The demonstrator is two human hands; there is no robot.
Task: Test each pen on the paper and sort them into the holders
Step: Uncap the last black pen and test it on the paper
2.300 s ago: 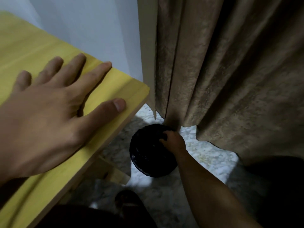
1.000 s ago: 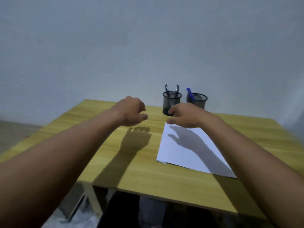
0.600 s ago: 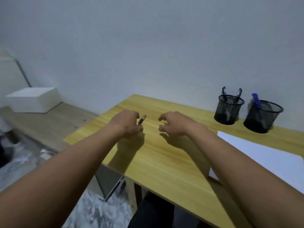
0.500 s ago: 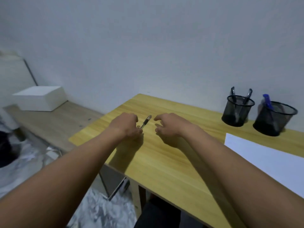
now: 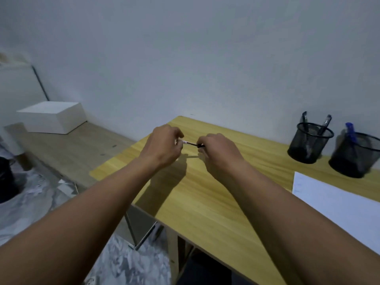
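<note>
So on my feed the pen (image 5: 191, 143) is held level just above the far left part of the table (image 5: 205, 202). The left hand (image 5: 162, 145) pinches its pale end and the right hand (image 5: 218, 151) pinches the dark end. Out at 3 o'clock stand the first holder (image 5: 309, 142) with two dark pens and the second holder (image 5: 355, 157) with a blue one, and the paper (image 5: 337, 204) is at 4 o'clock.

We faced a plain pale-grey wall (image 5: 185, 58) w/ a yellow wood-grain table (image 5: 205, 206) against it, and to the left, lower down, a brownish wooden platform (image 5: 67, 149) carrying a white box (image 5: 51, 117), a thin dark rod (image 5: 40, 83) slanting up behind, grey-white marbled floor (image 5: 30, 202) below, light dim.
</note>
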